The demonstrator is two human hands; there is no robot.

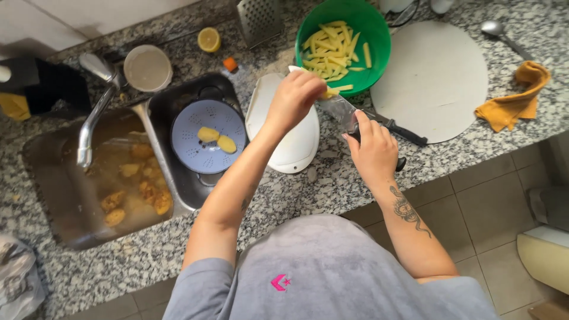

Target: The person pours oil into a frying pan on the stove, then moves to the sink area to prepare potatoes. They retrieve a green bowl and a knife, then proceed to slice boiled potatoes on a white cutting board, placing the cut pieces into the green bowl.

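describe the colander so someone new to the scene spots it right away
Start at the steel sink set in the granite counter; its smaller right basin holds a round, pale blue colander dotted with drain holes. Two peeled potato halves lie in it, unlike the left basin, which holds murky water and peelings.

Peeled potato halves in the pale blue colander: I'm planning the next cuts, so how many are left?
2: both yellow peeled potato halves lie side by side, touching, in the round pale blue colander in the right sink basin. None seem hidden.
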